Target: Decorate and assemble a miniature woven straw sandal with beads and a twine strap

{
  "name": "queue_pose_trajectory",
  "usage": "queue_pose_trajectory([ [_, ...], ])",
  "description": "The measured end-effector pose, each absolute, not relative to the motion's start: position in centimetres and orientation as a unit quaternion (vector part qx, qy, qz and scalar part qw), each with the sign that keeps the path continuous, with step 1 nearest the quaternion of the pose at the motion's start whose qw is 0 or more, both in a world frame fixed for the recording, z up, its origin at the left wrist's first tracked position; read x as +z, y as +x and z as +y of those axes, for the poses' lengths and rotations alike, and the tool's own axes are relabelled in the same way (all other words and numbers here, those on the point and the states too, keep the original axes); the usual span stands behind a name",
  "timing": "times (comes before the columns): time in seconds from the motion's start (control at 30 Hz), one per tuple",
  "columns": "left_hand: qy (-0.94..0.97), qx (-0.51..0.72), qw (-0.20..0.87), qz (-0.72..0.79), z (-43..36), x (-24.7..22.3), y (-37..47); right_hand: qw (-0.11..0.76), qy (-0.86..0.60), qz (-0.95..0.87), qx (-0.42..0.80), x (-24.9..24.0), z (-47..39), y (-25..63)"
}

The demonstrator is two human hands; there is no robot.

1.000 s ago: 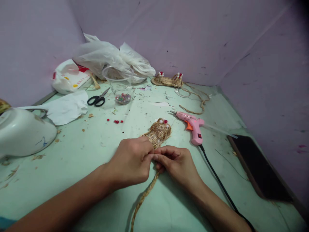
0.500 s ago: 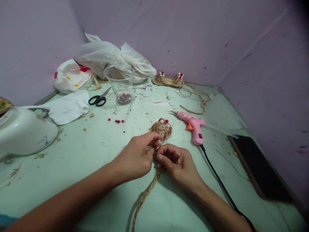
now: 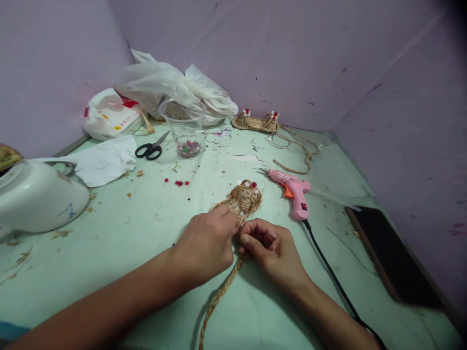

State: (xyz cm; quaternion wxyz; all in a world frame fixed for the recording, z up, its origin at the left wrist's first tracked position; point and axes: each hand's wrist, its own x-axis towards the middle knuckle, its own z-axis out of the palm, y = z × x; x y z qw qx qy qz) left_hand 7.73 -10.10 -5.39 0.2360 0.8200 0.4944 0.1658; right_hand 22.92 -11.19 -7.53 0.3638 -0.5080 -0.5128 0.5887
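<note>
"While the left hand point(image 3: 207, 247) bent over the near part of the woven piece point(image 3: 243, 200), where was the right hand point(image 3: 269, 247)?"

"Just beside it, at the near end of the piece. Its grip was narrow, thumb and forefinger pinched together on that end."

"And the left grip?"

"The fingers were curled down on the piece, but the back of the hand hid their tips, so nobody could tell how tightly they closed."

"Where did the piece lie?"

"On the pale green tabletop point(image 3: 153, 209), in front of the person, its rounded far end clear of both hands. A red bead point(image 3: 254, 185) sat at that end, with white ones near it. A braided cord point(image 3: 221, 293) ran from below the right hand toward the near edge of the view."

"What was to the right?"

"A pink glue gun point(image 3: 298, 197) lay on its side with a clear stick poking out of its back, and beyond it was a dark phone point(image 3: 396, 257)."

"And farther off?"

"Loose red beads point(image 3: 179, 183) lay left of the piece. Behind them were black-handled scissors point(image 3: 152, 149), beside a clear cup point(image 3: 182, 129) with mixed beads at the bottom. A second woven piece point(image 3: 255, 124) rested by the wall."
</note>
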Motion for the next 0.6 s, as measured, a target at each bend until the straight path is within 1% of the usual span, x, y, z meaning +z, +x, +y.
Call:
queue_pose_trajectory([
  [0.1, 0.813, 0.125, 0.253, 0.51, -9.9, -4.2, 7.3, 0.361, -0.509, -0.523, 0.581, -7.5, -11.2, 22.9],
  [0.2, 0.83, 0.071, 0.274, 0.48, -9.5, -3.1, 5.9, 0.362, -0.511, -0.524, 0.577, -7.6, -11.3, 22.9],
  [0.3, 0.842, 0.047, 0.297, 0.447, -8.8, -2.3, 3.7, 0.361, -0.517, -0.521, 0.576, -7.6, -11.3, 22.8],
  [0.37, 0.835, 0.081, 0.269, 0.472, -8.2, -1.9, 2.5, 0.36, -0.516, -0.518, 0.579, -7.6, -11.3, 22.8],
  [0.43, 0.794, 0.173, 0.224, 0.538, -8.0, -1.6, 2.1, 0.364, -0.512, -0.516, 0.583, -7.6, -11.4, 22.8],
  [0.47, 0.765, 0.219, 0.227, 0.562, -8.1, -1.6, 2.3, 0.366, -0.509, -0.516, 0.584, -7.6, -11.4, 22.8],
  [0.5, 0.736, 0.252, 0.255, 0.574, -8.3, -1.8, 2.8, 0.368, -0.506, -0.516, 0.584, -7.6, -11.4, 22.8],
  [0.53, 0.718, 0.262, 0.316, 0.563, -8.8, -2.0, 3.5, 0.371, -0.503, -0.519, 0.583, -7.6, -11.5, 22.8],
  [0.57, 0.709, 0.258, 0.381, 0.534, -9.3, -2.3, 4.3, 0.374, -0.5, -0.524, 0.58, -7.6, -11.5, 22.9],
  [0.6, 0.712, 0.249, 0.419, 0.506, -9.9, -2.7, 5.1, 0.378, -0.496, -0.53, 0.574, -7.6, -11.6, 22.9],
])
